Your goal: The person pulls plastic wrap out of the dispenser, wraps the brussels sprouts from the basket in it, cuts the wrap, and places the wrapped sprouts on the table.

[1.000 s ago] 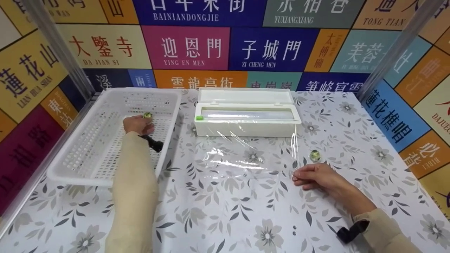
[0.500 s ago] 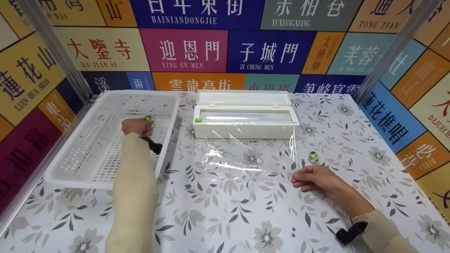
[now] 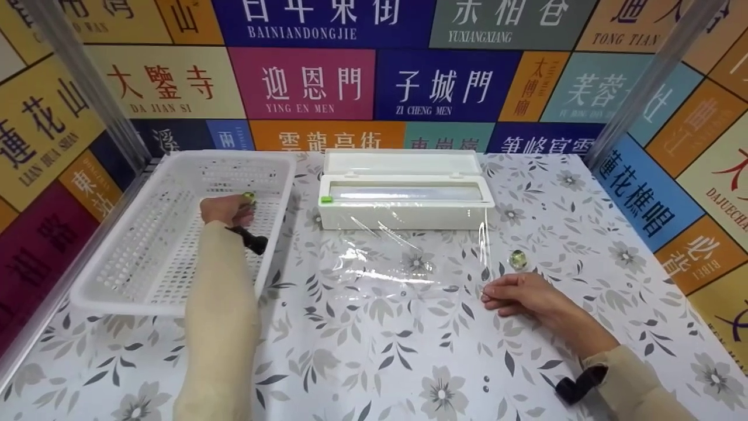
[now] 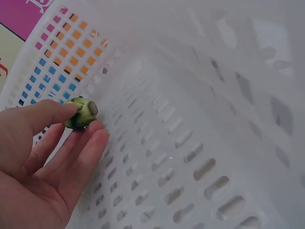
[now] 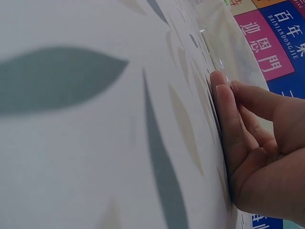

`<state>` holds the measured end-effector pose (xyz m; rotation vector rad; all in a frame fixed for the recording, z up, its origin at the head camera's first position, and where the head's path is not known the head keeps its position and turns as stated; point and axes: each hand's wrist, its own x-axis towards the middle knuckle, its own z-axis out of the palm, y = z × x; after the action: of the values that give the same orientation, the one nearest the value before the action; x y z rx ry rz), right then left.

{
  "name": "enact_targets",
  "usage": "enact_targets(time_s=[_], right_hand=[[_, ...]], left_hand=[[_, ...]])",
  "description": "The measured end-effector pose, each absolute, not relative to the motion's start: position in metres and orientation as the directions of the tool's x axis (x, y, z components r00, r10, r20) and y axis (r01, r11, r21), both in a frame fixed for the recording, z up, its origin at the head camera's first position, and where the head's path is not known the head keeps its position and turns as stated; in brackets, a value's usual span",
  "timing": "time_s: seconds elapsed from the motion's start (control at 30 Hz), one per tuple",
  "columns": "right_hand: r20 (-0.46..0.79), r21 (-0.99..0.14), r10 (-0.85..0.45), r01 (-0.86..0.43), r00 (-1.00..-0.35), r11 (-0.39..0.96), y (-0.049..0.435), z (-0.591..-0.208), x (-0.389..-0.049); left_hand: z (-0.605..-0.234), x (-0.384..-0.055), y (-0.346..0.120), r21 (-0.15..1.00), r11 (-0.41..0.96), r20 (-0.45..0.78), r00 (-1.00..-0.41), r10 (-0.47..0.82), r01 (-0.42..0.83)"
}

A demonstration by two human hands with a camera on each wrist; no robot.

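Inside the white basket [image 3: 87,289], my left hand [image 3: 225,210] pinches a Brussels sprout [image 4: 82,113] between thumb and fingers, its pale cut stem facing out. My right hand [image 3: 520,295] rests low on the table and pinches the near right corner of the cling film [image 3: 388,275] between thumb and fingertips. That clear sheet runs out over the front of an open white cling film box [image 3: 403,217] and lies across the patterned cloth. Just beyond my right hand sits a second small green ball, shiny like a film-wrapped sprout [image 3: 518,259].
A green slider [image 3: 326,199] sits at the left end of the box's front edge, and the box lid [image 3: 400,162] stands raised behind. Printed wall panels [image 3: 301,85] close off the back and sides. The floral tablecloth [image 3: 374,362] spreads around everything.
The head view has shifted slightly. Both hands stay nearly where they were, the left still holding the Brussels sprout over the basket floor and the right still pinching the film corner.
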<state>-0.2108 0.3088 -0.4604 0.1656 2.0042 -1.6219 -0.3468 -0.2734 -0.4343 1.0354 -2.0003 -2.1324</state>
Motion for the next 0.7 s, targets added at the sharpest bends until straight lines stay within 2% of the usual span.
enact_targets(time_s=[0.17,0.37,0.5,0.7], right_hand=[[-0.484,-0.867,-0.248,0.423,-0.839,0.263,0.308,-0.460,-0.211],[-0.476,-0.872,-0.237,0.418,-0.847,0.256,0.309,-0.458,-0.210],[-0.470,-0.877,-0.254,0.415,-0.845,0.242,0.308,-0.458,-0.209],[-0.465,-0.880,-0.261,0.409,-0.846,0.240,0.309,-0.459,-0.210]], left_hand=[[-0.419,-0.348,-0.275,0.895,-0.225,-0.446,-0.800,-0.403,-0.385],[-0.387,-0.345,-0.280,0.897,-0.229,-0.437,-0.829,-0.350,-0.377],[-0.369,-0.341,-0.282,0.912,-0.222,-0.403,-0.850,-0.339,-0.344],[-0.352,-0.339,-0.283,0.939,-0.138,-0.344,-0.886,-0.311,-0.316]])
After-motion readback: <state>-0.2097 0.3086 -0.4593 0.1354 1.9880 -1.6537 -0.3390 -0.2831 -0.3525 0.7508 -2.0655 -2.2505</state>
